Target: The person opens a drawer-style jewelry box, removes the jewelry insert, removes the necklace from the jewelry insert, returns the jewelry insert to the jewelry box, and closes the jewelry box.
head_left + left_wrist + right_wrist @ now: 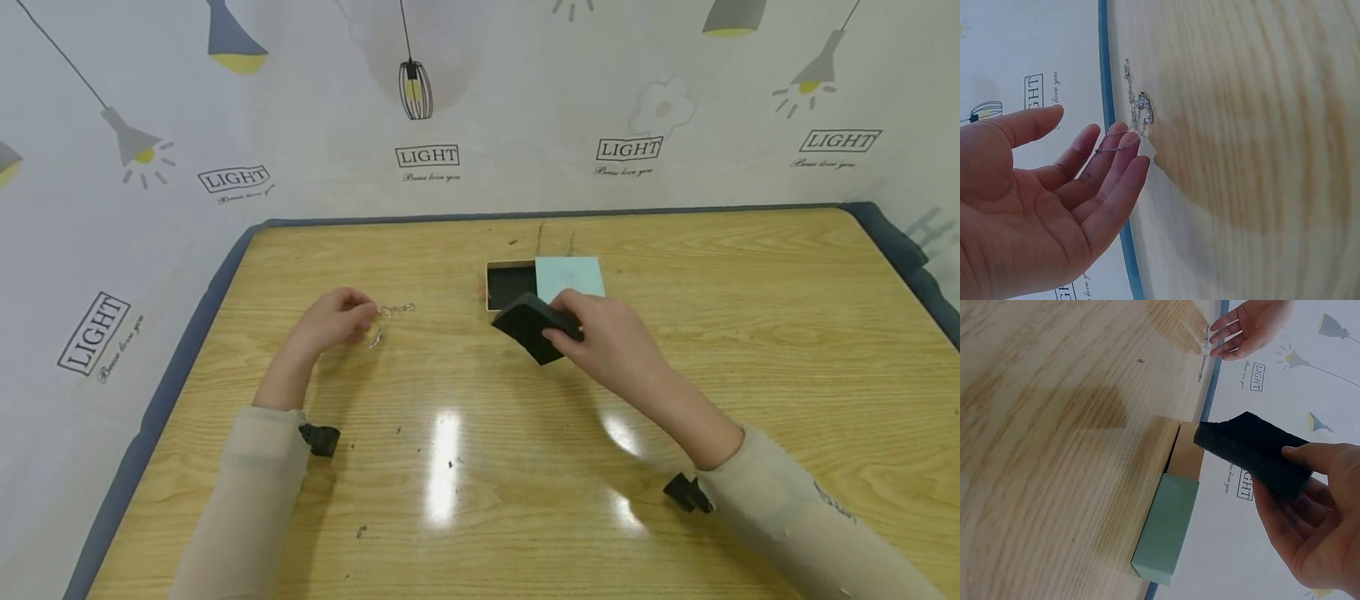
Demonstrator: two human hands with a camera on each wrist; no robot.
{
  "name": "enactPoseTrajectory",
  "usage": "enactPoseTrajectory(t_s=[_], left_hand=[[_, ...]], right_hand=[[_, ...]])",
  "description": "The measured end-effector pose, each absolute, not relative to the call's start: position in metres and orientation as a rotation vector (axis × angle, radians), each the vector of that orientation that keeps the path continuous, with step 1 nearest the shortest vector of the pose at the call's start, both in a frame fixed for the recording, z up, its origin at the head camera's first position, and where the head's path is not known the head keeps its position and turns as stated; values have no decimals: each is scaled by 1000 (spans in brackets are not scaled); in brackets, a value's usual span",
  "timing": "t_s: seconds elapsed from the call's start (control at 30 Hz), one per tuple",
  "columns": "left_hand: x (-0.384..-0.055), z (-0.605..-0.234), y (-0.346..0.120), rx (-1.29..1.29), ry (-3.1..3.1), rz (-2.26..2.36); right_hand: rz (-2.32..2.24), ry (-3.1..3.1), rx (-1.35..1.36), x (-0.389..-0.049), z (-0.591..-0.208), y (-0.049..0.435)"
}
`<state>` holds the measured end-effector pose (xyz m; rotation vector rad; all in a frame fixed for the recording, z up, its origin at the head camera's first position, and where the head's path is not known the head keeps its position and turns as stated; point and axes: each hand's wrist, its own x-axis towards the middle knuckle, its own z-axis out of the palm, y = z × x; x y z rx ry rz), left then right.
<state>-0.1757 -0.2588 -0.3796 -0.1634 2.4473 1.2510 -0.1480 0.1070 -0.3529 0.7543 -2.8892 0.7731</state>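
Observation:
A thin silver chain (1132,103) with sparkly pieces loops over the fingers of my left hand (337,321), which is at the left of the table in the head view. Its thumb stands apart in the left wrist view, and the rest of the chain trails along the wood. My right hand (611,333) pinches a black foam pad (525,325) between thumb and fingers, tilted in front of a small jewellery box. The box's pale green sleeve (567,273) covers the right part, while its tray (488,287) is slid out to the left, showing a black inside.
The wooden table (480,392) has a dark blue edge (420,218) along its back and sides. Behind it hangs a white cloth (517,100) printed with lamps and lettering. Small dark marks dot the tabletop. A small black device (321,439) sits at each cuff.

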Motion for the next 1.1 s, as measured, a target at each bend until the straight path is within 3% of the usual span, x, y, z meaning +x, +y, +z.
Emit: enactPoseTrajectory(t_s=[1.1], left_hand=[[-174,-363,-234,-52,2634,1043]], right_hand=[[781,-2865,749,-158,-353,107]])
